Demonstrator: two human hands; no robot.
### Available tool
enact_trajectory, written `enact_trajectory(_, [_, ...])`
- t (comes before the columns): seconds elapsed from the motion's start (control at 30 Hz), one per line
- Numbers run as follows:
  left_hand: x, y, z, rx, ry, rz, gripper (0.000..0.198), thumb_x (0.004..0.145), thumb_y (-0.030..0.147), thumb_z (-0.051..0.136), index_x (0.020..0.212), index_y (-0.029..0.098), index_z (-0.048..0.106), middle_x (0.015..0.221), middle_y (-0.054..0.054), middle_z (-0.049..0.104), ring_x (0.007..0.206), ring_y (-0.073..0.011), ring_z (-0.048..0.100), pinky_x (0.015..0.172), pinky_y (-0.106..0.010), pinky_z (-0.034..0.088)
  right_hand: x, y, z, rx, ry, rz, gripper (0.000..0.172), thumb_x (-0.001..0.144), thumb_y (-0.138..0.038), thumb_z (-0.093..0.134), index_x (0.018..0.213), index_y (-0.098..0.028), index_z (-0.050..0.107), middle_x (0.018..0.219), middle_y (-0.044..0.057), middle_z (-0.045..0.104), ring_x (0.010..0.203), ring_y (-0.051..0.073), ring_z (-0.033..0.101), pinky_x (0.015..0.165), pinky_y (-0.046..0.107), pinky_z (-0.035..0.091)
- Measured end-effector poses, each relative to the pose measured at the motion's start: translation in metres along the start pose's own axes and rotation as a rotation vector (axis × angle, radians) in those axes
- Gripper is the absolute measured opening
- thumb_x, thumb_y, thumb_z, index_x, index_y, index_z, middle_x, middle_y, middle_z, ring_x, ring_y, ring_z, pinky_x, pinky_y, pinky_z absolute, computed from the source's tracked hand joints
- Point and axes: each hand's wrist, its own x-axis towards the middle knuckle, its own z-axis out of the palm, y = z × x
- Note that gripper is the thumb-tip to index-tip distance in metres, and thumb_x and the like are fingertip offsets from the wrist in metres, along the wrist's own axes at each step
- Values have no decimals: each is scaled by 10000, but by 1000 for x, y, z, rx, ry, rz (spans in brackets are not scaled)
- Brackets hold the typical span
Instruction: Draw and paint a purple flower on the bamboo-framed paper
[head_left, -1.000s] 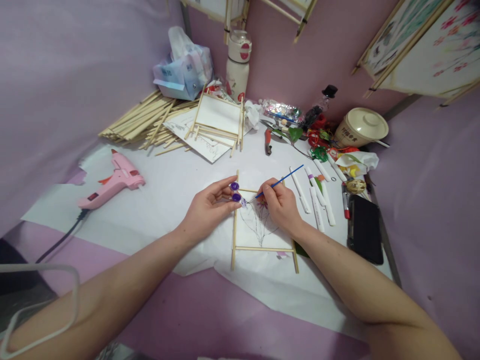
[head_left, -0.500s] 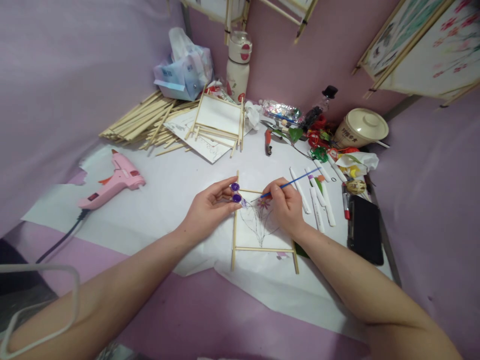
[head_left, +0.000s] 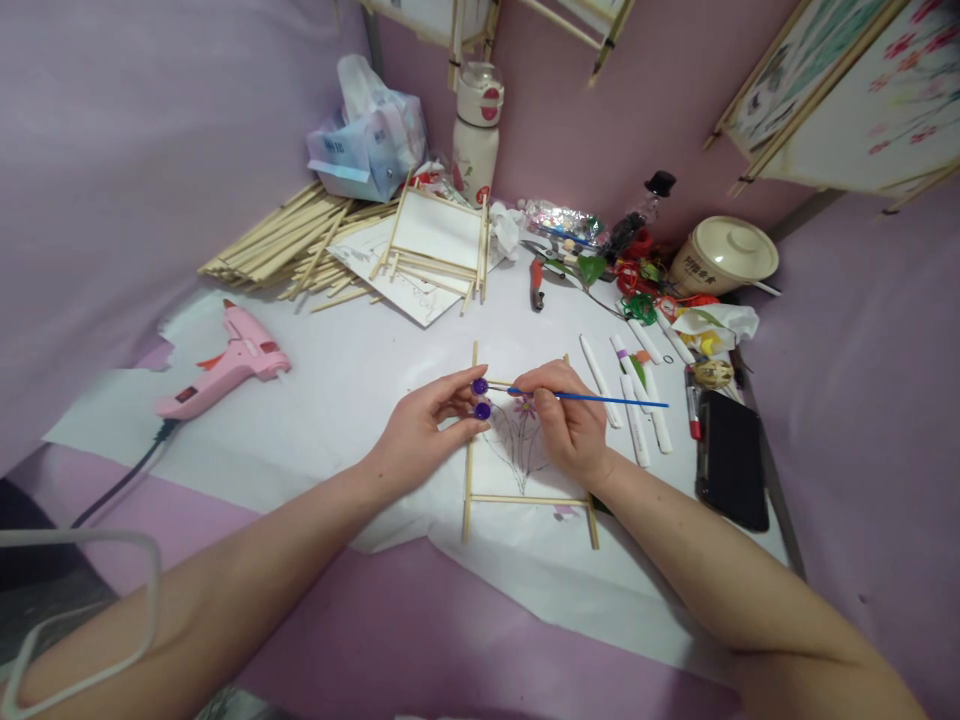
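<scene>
My left hand (head_left: 420,425) pinches a pair of small round paint pots (head_left: 482,411) filled with purple, between thumb and fingers. They sit over the upper left of a paper panel (head_left: 491,470) in a bamboo-stick frame (head_left: 529,498). Thin dark lines of a flower drawing run down the panel, topped by a pink-purple flower (head_left: 525,406). In my right hand (head_left: 574,430) is a slim blue paintbrush (head_left: 622,400), gripped like a pen. Its tip reaches the upper pot. My right hand covers the panel's upper right part.
A pink glue gun (head_left: 232,360) lies left, its cord trailing off. Behind are bamboo sticks (head_left: 277,235), a tissue pack (head_left: 367,150) and a bottle (head_left: 476,140). White markers (head_left: 634,420), a black phone (head_left: 731,460) and a lidded tub (head_left: 724,255) stand or lie right.
The brush tip has moved left and up from the drawing to the upper paint pot, and its handle has swung lower. My left hand has shifted slightly right with the pots.
</scene>
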Motion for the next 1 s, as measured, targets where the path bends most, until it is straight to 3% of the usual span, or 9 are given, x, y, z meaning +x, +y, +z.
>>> enact_trajectory(0.4, [0, -1, 1, -4, 12, -4, 560, 737, 183, 728, 1283, 207, 607, 1063, -64, 661, 957, -180, 626, 932, -378, 528, -2, 0, -1, 43, 45, 8, 204, 944, -232, 421, 939, -231, 625, 834, 54, 671, 761, 200, 608, 730, 385, 477])
enact_trajectory(0.63, [1, 0, 1, -84, 59, -57, 580, 704, 200, 764, 1265, 193, 617, 1019, -55, 636, 961, -177, 605, 929, -379, 521, 1, 2, -3, -50, 15, 370, 294, 965, -302, 410, 750, -210, 588, 684, 11, 621, 626, 146, 579, 624, 294, 456])
enact_trajectory(1.0, [2, 1, 1, -82, 60, -55, 575, 698, 207, 767, 1255, 200, 624, 996, -50, 631, 953, -180, 607, 921, -392, 525, 0, 9, 1, -40, -84, 450, 261, 962, -321, 419, 776, -214, 567, 687, 7, 638, 635, 145, 620, 607, 271, 457])
